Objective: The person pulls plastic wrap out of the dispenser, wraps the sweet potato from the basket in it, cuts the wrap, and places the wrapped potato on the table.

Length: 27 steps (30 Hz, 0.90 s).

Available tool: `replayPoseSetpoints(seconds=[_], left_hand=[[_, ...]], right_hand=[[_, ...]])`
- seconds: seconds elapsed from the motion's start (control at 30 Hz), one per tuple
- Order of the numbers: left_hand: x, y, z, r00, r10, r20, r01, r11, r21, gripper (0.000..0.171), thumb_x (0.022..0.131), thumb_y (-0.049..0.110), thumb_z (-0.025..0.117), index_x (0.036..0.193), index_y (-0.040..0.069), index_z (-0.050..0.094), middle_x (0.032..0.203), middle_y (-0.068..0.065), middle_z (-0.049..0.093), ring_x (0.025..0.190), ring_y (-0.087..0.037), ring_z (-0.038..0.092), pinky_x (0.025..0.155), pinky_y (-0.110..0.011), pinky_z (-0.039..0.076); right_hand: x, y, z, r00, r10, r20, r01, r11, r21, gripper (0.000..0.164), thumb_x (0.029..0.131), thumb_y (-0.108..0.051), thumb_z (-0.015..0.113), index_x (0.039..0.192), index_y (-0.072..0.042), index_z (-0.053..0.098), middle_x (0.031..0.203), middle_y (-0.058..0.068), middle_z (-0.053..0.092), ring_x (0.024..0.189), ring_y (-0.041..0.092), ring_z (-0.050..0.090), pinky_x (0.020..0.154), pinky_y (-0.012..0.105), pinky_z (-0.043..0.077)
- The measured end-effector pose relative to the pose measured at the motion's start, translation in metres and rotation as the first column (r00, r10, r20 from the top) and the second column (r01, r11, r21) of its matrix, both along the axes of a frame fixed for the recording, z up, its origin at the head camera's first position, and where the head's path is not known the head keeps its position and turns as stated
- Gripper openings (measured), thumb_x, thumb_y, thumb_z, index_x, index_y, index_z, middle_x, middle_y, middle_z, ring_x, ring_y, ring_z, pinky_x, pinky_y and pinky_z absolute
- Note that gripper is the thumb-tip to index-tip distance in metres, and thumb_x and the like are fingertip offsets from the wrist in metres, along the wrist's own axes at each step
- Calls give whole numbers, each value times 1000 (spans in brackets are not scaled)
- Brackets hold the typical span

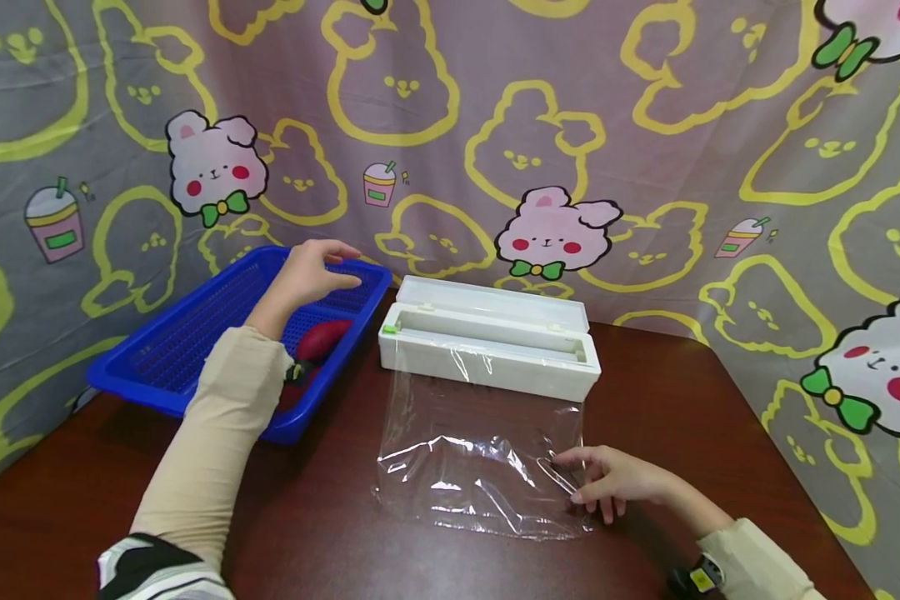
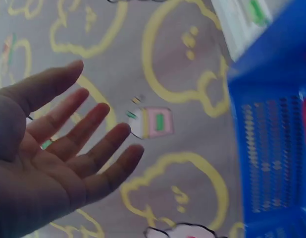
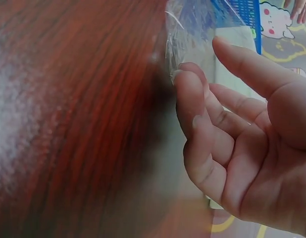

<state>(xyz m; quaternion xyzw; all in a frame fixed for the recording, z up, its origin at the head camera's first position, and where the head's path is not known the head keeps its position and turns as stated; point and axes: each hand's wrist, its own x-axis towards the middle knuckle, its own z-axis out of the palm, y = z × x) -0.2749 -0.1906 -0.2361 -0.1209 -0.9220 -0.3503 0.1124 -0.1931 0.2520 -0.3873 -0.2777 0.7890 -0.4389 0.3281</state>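
Observation:
My left hand [image 1: 307,275] hangs over the blue plastic basket [image 1: 138,393], its fingers spread and nothing between them; the left wrist view shows a bare palm [image 2: 54,173]. Inside the basket lies a red oblong thing [image 1: 322,340], partly hidden by my forearm and sleeve. Clear plastic wrap [image 1: 487,475] stretches from a white wrap dispenser [image 1: 487,375] over the table toward me. Beside the wrap's right edge is my right hand [image 1: 618,479], thumb and fingers apart and loosely bent. Whether a fingertip touches the wrap, I cannot tell.
The dispenser's lid [image 1: 495,302] stands raised at the back, and a small green piece [image 1: 390,329] sits at its left end. A dark brown wooden table [image 1: 667,400] carries everything. Behind it hangs a curtain [image 1: 450,167] printed with cartoon rabbits.

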Motion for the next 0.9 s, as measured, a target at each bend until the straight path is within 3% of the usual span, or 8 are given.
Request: replayPoseSetpoints(seconds=[0.23, 0.37, 0.53, 0.73, 0.83, 0.9], left_hand=[[-20, -21, -15, 997, -24, 71, 22, 999, 31, 41, 78, 7, 67, 115, -5, 55, 118, -23, 52, 109, -38, 47, 85, -47, 40], [-31, -30, -24, 988, -34, 149, 25, 998, 62, 42, 79, 6, 66, 117, -6, 54, 120, -25, 50, 110, -39, 46, 85, -47, 40], [-41, -43, -35, 950, -73, 303, 47, 995, 91, 46, 82, 6, 64, 122, -7, 48, 124, -25, 46, 110, -39, 46, 84, -50, 41], [-48, -53, -49, 895, -65, 442, 37, 997, 72, 49, 82, 8, 62, 125, -8, 44, 128, -27, 41, 116, -40, 39, 84, -54, 39], [-50, -55, -57, 872, -53, 487, 33, 998, 51, 47, 82, 7, 61, 124, -8, 44, 127, -29, 40, 114, -41, 40, 82, -54, 40], [-52, -55, -61, 865, -46, 500, 31, 999, 38, 47, 83, 7, 60, 124, -8, 43, 127, -30, 40, 114, -41, 40, 81, -54, 41]], right_hand=[[2, -1, 0, 1000, -1, 29, 1, 1000, 3, 52, 85, -10, 58, 128, 8, 35, 63, 15, 59, 45, 17, 57, 37, 22, 42], [2, -1, 0, 999, -12, 34, 11, 1000, 11, 53, 85, -11, 59, 129, 8, 35, 64, 15, 58, 46, 16, 56, 38, 23, 43], [1, 0, -2, 999, -20, 36, 20, 1000, 20, 52, 85, -11, 60, 128, 6, 37, 64, 14, 58, 47, 17, 57, 38, 23, 44], [1, 0, -3, 998, -31, 58, 30, 999, 19, 53, 85, -12, 60, 129, 6, 36, 64, 13, 57, 47, 16, 57, 38, 23, 43], [1, 1, -3, 997, -35, 64, 34, 999, 17, 53, 85, -12, 60, 129, 6, 36, 64, 12, 57, 46, 16, 57, 38, 23, 44], [1, 2, -3, 997, -37, 68, 36, 999, 14, 53, 85, -11, 60, 129, 6, 36, 65, 13, 57, 46, 17, 57, 39, 24, 44]])
